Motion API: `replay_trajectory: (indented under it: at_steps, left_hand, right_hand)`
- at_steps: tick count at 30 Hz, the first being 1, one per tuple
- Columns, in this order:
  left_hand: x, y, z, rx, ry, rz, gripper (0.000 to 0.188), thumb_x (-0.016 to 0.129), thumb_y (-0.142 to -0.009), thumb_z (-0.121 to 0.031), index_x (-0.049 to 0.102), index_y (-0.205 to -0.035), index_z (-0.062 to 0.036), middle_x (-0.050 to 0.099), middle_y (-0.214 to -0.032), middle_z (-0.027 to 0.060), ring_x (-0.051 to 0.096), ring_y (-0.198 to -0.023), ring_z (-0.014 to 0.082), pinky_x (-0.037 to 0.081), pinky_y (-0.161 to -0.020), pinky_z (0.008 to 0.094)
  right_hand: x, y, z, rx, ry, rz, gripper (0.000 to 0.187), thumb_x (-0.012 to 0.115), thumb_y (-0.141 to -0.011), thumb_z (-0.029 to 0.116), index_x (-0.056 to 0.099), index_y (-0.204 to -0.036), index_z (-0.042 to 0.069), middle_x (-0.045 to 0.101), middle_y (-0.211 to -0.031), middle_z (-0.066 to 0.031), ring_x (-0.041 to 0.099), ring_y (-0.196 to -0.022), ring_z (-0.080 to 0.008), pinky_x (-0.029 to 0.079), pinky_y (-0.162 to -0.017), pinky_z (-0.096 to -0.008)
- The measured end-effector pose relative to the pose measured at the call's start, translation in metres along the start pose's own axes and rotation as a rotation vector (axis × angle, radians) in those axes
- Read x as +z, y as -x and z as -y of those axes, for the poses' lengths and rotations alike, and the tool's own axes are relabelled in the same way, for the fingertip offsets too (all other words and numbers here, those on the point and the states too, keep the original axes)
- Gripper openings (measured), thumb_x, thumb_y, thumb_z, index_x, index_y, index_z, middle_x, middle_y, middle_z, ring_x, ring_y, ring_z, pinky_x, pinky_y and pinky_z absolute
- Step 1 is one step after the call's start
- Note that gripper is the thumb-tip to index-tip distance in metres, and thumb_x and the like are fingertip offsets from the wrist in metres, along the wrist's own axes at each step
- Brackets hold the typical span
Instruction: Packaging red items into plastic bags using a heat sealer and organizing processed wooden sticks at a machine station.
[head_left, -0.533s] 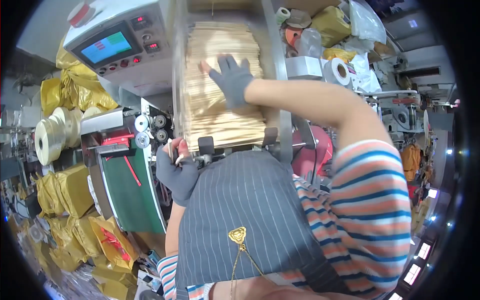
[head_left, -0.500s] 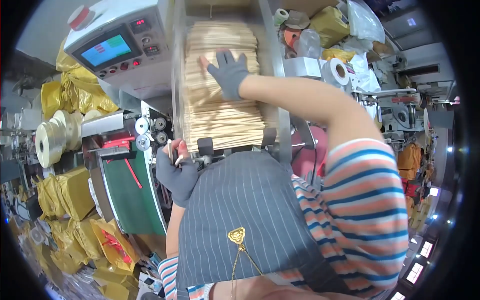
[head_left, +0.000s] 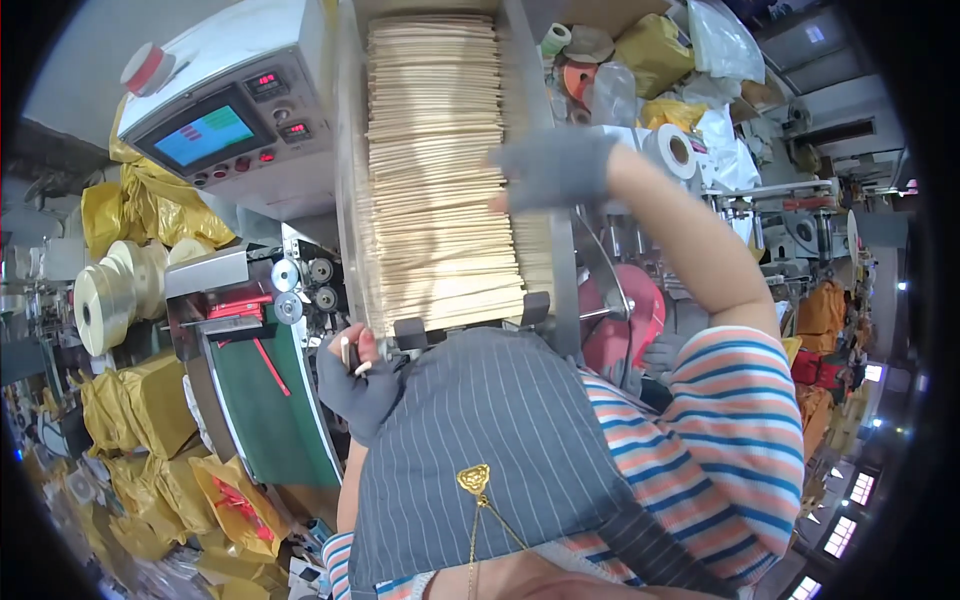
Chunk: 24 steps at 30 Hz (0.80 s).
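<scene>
A long metal trough is filled with a deep stack of pale wooden chopsticks (head_left: 435, 170), lying crosswise. My right hand (head_left: 560, 170), in a grey fingerless glove, is over the trough's right wall beside the stack; motion smears its fingers. By the trough's near left corner, my left hand (head_left: 358, 385) is closed, wearing a matching glove. A couple of pale chopsticks (head_left: 346, 352) poke out between its fingers. Two dark blocks, the left one (head_left: 409, 332) and the right one (head_left: 536, 308), stand against the near end of the stack.
A control box with a lit screen (head_left: 205, 135) stands left of the trough. Below it are metal rollers (head_left: 287, 274) and a green conveyor belt (head_left: 270, 400). Rolls of clear film (head_left: 103, 305) and yellow sacks (head_left: 140, 400) lie farther left. A pink round part (head_left: 625, 320) sits right of the trough.
My right hand has lifted off the middle of the chopsticks and moved right, to the trough's wall. The stack now looks more even. My left hand has shifted slightly nearer to me, still holding chopsticks.
</scene>
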<state>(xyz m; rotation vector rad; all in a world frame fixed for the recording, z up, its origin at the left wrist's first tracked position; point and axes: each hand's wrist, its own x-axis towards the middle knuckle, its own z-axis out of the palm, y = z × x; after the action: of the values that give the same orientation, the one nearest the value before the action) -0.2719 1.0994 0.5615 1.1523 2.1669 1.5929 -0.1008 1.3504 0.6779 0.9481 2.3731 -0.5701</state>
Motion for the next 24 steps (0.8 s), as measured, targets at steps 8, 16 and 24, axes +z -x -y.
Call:
replay_trajectory:
  at_steps: [8, 16, 24]
  left_hand:
    - [0.001, 0.002, -0.001, -0.026, -0.024, -0.013, 0.012, 0.065, -0.084, -0.011, 0.061, -0.086, 0.0000, 0.058, -0.074, 0.0030, 0.050, -0.064, 0.0086, 0.041, -0.060, 0.0217]
    - [-0.003, 0.008, 0.001, -0.072, -0.083, -0.026, 0.015, 0.068, -0.083, -0.012, 0.062, -0.088, 0.0004, 0.057, -0.077, 0.0034, 0.051, -0.065, 0.0098, 0.042, -0.062, 0.0217]
    - [-0.003, 0.005, -0.001, -0.007, -0.055, -0.043, 0.008, 0.065, -0.080, -0.005, 0.063, -0.087, -0.0009, 0.053, -0.067, 0.0054, 0.047, -0.055, 0.0125, 0.037, -0.051, 0.0235]
  right_hand:
    - [-0.064, -0.058, -0.080, 0.130, -0.341, -0.610, 0.047, 0.049, -0.087, 0.046, 0.063, -0.104, 0.004, 0.063, -0.100, -0.0201, 0.060, -0.095, -0.0342, 0.043, -0.088, -0.0410]
    - [-0.047, -0.168, -0.096, 0.028, 0.249, -0.384, 0.023, 0.056, -0.073, 0.020, 0.069, -0.086, 0.006, 0.066, -0.087, -0.0182, 0.063, -0.083, -0.0337, 0.049, -0.074, -0.0372]
    - [0.006, -0.177, -0.090, 0.114, 0.500, -0.153, 0.027, 0.060, -0.070, 0.016, 0.067, -0.094, 0.006, 0.066, -0.097, -0.0177, 0.064, -0.090, -0.0331, 0.050, -0.076, -0.0404]
